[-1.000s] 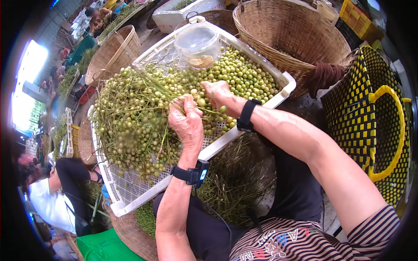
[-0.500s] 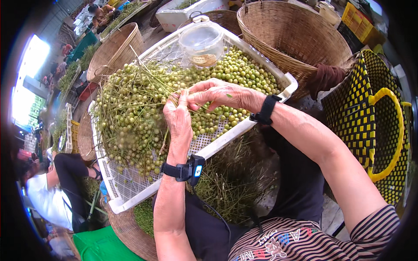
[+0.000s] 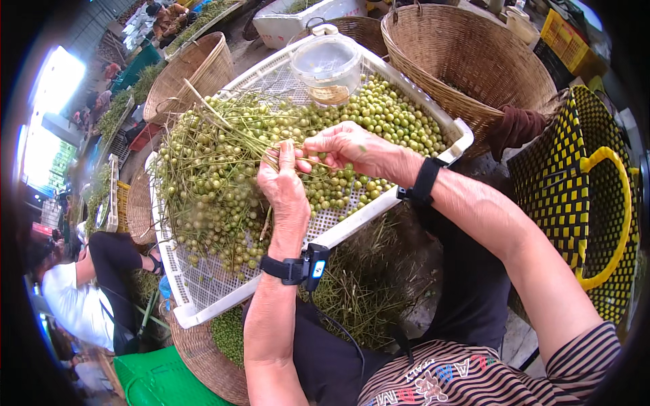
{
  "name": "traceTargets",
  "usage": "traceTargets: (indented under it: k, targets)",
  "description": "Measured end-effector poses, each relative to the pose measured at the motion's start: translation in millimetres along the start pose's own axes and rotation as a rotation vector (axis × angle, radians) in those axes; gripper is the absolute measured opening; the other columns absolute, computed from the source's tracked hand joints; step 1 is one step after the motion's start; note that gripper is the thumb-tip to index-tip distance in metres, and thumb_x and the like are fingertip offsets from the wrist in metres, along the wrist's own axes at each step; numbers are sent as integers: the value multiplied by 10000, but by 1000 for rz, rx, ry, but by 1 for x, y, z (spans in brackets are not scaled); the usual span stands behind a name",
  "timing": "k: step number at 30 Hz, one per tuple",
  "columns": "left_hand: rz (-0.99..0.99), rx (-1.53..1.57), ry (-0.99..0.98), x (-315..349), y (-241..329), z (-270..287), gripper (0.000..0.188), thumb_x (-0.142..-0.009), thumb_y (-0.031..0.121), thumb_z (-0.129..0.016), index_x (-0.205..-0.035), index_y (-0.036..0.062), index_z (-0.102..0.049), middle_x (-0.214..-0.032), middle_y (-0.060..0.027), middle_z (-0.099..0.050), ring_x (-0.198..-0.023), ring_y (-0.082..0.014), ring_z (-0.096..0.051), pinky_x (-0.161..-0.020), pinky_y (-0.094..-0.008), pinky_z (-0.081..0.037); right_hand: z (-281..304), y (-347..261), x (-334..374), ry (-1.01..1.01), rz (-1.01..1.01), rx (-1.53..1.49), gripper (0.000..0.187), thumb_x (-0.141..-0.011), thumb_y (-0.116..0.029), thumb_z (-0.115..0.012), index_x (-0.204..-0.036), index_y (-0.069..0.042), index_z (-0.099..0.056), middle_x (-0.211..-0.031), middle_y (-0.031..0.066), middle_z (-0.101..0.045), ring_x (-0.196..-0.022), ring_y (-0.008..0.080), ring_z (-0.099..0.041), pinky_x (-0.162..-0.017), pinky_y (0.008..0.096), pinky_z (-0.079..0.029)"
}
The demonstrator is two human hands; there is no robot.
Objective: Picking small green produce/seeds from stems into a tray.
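Note:
My left hand point(image 3: 284, 183) is closed around a bundle of thin green stems point(image 3: 247, 141), thumb uppermost, above the heap. Close beside it, my right hand point(image 3: 355, 150) has its thumb and forefinger bent together at the stem ends, by a small green fruit point(image 3: 321, 156). Whether the fingertips grip a fruit or a stem is hidden. Under both hands lies a white mesh tray point(image 3: 223, 303). Round green-yellow fruits on stems point(image 3: 210, 183) cover its left part, and loose fruits point(image 3: 399, 111) are spread over its right. A clear plastic tub point(image 3: 328, 64) stands at its far side.
Large wicker baskets point(image 3: 467, 47) stand beyond the tray. A black-and-yellow woven bag point(image 3: 548, 196) is at my right. Cut stems point(image 3: 359, 298) lie below the tray, near a green sack point(image 3: 162, 379). Another person point(image 3: 74, 298) sits at the left.
My right fingers have drawn slightly away from my left thumb, showing more of the gap between the hands. The whole view has shifted a little. My left hand keeps its hold on the stems.

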State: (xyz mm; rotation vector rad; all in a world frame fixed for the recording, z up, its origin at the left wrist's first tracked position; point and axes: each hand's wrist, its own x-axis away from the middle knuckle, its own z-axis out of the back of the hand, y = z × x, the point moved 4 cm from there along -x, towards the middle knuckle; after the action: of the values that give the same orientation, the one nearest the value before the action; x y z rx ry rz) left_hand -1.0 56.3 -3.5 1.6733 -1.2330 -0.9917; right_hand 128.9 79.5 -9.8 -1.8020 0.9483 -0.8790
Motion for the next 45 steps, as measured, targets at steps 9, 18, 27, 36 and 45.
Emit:
traceTargets:
  k: [9, 18, 27, 36, 45]
  targets:
    - [-126, -49, 66, 1, 11, 4, 107, -860, 126, -545, -816, 29, -537, -669, -29, -532, -518, -85, -462, -511, -206, -382, -1, -2, 7, -67, -81, -399, 203, -817, -65, -571, -981, 56, -565, -839, 90, -618, -658, 99, -559, -602, 190, -457]
    - [-226, -118, 146, -3, 28, 10, 121, -873, 134, -528, -800, 37, -532, -646, -12, -519, -501, -69, -454, -498, -203, -391, 24, 1, 15, 79, -94, 351, 208, -785, -63, -494, -951, 23, -585, -763, 52, -622, -586, 85, -539, -513, 216, -433]
    - [-230, -174, 155, -3, 30, 9, 121, -874, 145, -528, -838, 29, -524, -679, -13, -520, -512, -63, -454, -511, -193, -368, -4, 8, 28, -34, -99, -8, 159, -802, -211, -622, -762, -59, -597, -658, -20, -562, -471, 22, -459, -390, 140, -347]
    - [-285, -74, 247, -5, 42, 20, 115, -883, 143, -514, -842, 36, -529, -694, -15, -516, -539, -70, -467, -538, -195, -384, 31, 5, 11, 107, -219, -549, 146, -881, -43, -393, -969, 11, -496, -747, 63, -566, -571, 82, -540, -428, 147, -431]
    - [-68, -296, 39, 3, 28, 27, 143, -856, 161, -548, -926, 39, -574, -752, -41, -593, -634, -107, -534, -620, -238, -416, 20, 10, 14, -7, -236, -631, 305, -922, -216, -327, -1042, 43, -437, -949, 199, -535, -875, 299, -592, -681, 355, -548]
